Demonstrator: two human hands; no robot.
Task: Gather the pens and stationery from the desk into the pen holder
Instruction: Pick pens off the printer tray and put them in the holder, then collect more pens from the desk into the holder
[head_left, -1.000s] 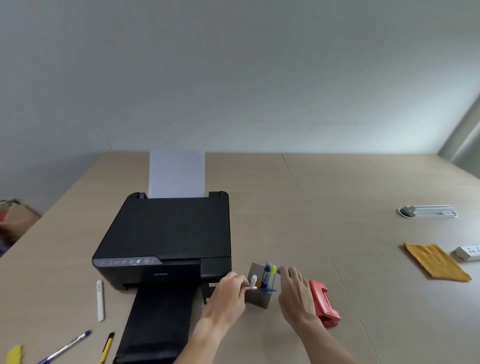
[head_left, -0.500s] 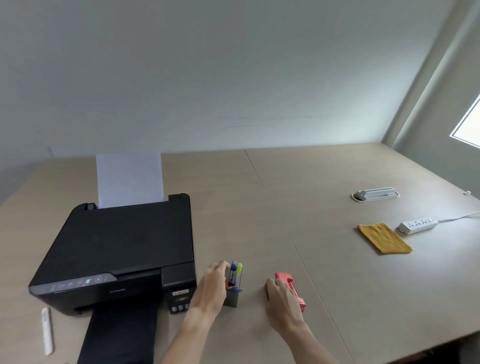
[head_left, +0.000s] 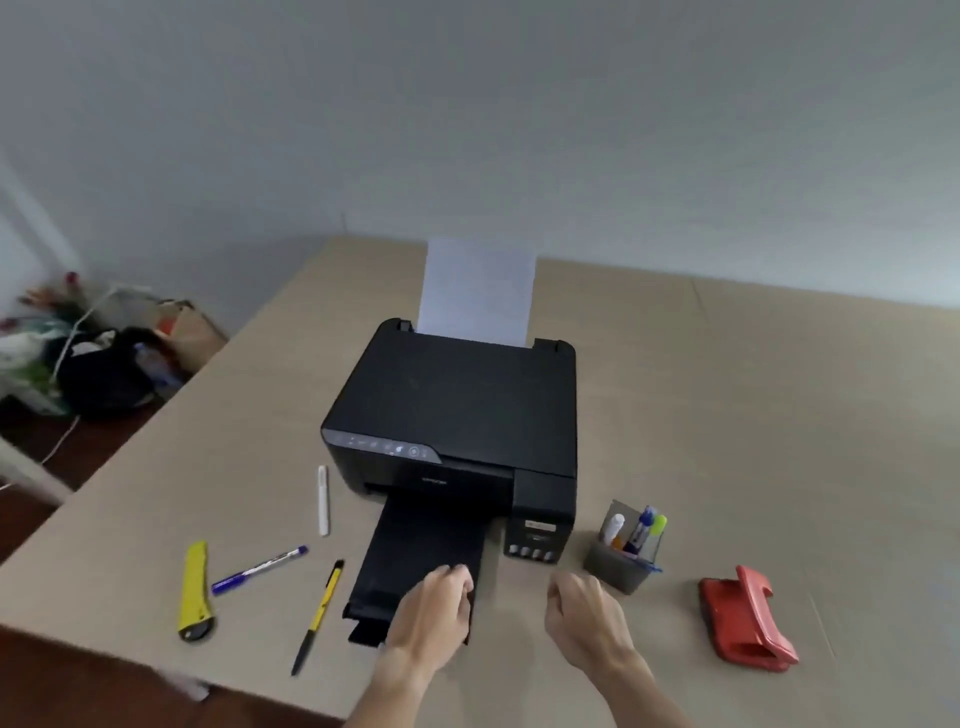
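Note:
A grey pen holder (head_left: 621, 569) stands right of the printer with a white, a blue and a green marker in it. On the desk to the left lie a white pen (head_left: 323, 500), a blue pen (head_left: 258, 569), a yellow-and-black pen (head_left: 319, 614) and a yellow utility knife (head_left: 194, 591). My left hand (head_left: 432, 610) hovers over the printer's output tray, fingers curled, holding nothing. My right hand (head_left: 584, 616) hangs loosely curled just left of the holder, also with nothing in it.
A black printer (head_left: 457, 410) with paper in its rear feed sits mid-desk, its output tray (head_left: 415, 551) extended toward me. A red hole punch (head_left: 745, 618) lies at the right. Bags and clutter (head_left: 88, 358) sit on the floor past the desk's left edge.
Both hands have come off the pen holder and moved left; my left hand is now over the printer tray. The view has swung left, showing the pens and knife on the desk.

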